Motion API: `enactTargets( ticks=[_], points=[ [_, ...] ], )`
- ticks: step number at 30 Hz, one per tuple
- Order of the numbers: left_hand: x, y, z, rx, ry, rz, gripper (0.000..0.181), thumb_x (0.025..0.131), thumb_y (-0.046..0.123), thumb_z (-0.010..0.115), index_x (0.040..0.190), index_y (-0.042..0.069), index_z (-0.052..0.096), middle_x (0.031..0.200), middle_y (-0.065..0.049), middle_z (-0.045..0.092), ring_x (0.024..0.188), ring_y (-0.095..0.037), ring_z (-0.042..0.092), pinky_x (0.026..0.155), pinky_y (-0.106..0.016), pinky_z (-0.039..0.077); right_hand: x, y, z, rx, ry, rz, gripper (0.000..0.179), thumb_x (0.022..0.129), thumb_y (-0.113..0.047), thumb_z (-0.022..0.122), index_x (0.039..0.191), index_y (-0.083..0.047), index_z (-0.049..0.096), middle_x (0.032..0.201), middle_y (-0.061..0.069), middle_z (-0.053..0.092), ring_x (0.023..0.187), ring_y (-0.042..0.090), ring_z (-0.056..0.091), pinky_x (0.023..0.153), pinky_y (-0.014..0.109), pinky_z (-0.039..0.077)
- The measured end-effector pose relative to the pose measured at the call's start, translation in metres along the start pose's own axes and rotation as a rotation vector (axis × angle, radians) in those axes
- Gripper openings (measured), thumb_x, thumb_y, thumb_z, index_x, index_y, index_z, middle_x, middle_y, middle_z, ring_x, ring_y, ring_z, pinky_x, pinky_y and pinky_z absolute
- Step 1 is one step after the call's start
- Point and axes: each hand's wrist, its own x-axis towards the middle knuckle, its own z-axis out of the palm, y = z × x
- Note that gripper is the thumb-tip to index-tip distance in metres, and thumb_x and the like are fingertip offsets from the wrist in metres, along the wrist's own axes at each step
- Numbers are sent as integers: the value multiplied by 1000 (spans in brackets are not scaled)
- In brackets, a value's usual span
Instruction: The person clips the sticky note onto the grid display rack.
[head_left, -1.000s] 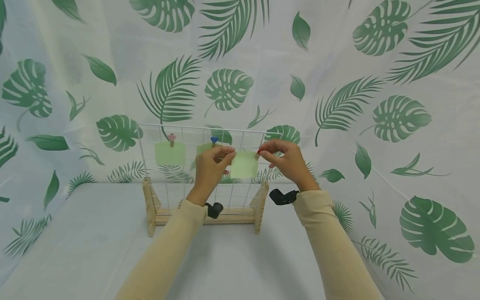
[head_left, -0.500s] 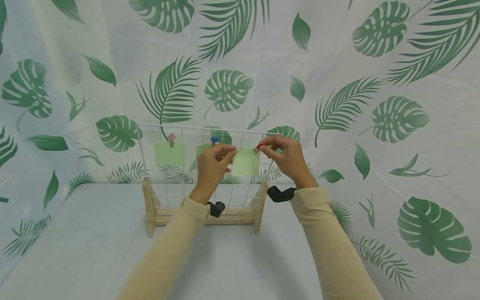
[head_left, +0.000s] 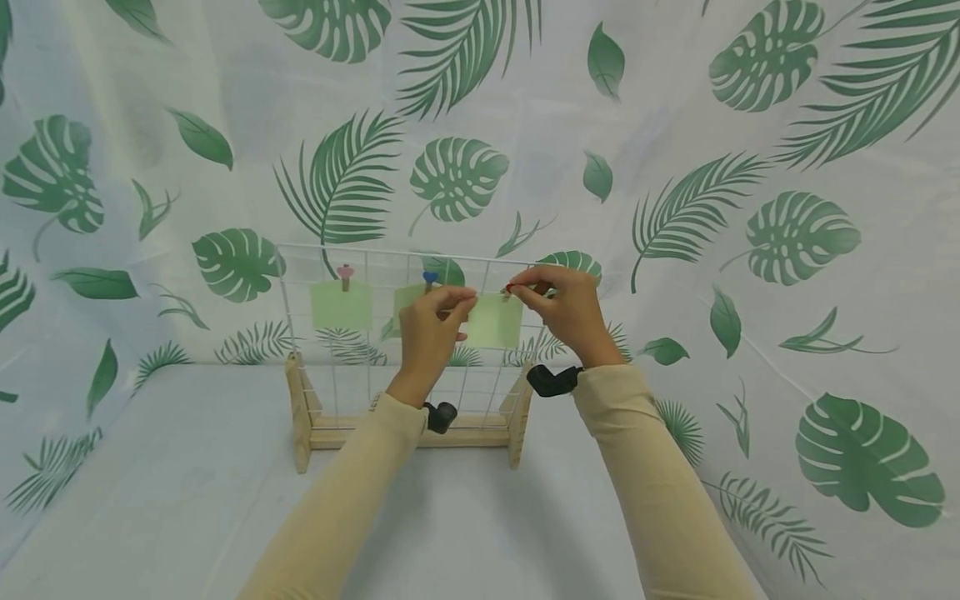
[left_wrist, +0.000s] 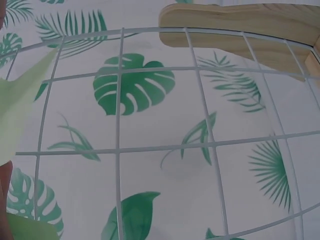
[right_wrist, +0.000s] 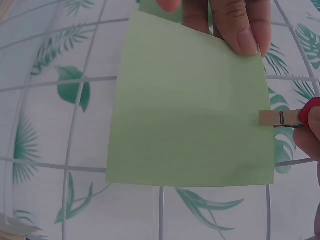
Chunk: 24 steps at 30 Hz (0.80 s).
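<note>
A pale green sheet of paper (head_left: 495,325) stands in front of the right part of a white wire grid (left_wrist: 118,100). My left hand (head_left: 431,337) pinches it by its upper left corner. With thumb and finger, my right hand (head_left: 567,308) grips a small wooden clothespin (right_wrist: 272,118) that has a red end. In the right wrist view the clothespin's tip overlaps the paper's upper edge; whether it also bites a wire cannot be told. The left wrist view catches only a side of the paper (left_wrist: 15,105) and a bit of finger.
Two more green sheets hang on the grid: one (head_left: 341,310) under a pink clothespin (head_left: 345,277), another (head_left: 405,298) under a blue one (head_left: 431,280), partly behind my left hand. A wooden base (head_left: 300,417) carries the grid on a white table (head_left: 187,483). Leaf-print cloth backs everything.
The paper has risen slightly and shifted a little right with my left hand. My right hand has moved the clothespin left and up, along the paper's top edge away from its corner.
</note>
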Motion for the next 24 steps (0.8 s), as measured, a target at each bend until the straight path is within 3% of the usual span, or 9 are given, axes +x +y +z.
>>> enactTargets(
  ticks=[8,14,17,22,24],
  points=[
    [1,1,3,16,12,16,11,102,9,77,107,0,81,103,-14,82,81,-28,79,58,-21,62,5,-3,3,-14,-46,26,7,99,2,77,103,3,83,95,18,80,70,29,67,57,22,46],
    [-1,-1,-3,97,18,58,17,102,13,78,115,2,81,96,-15,82,67,-26,77,57,-28,63,6,-7,9,29,-52,72,13,100,2,76,111,5,82,98,19,80,62,29,69,55,15,51],
    [-4,-2,-9,129,27,124,21,102,14,78,119,2,81,94,-16,82,68,-28,78,60,-38,65,3,-6,13,51,17,53,16,99,3,75,114,5,81,101,21,81,62,31,72,60,12,51],
    [-14,-6,-21,155,58,267,19,99,12,79,112,-1,82,91,-16,81,71,-30,79,62,-46,66,-11,3,21,156,222,-32,18,96,8,74,113,8,79,102,23,80,67,36,74,66,9,52],
    [-19,-10,-27,174,62,307,17,98,12,79,110,0,82,88,-15,81,68,-29,79,57,-45,65,-19,8,23,200,274,-38,19,96,9,73,115,7,79,103,22,80,73,26,76,70,9,54]
  ],
)
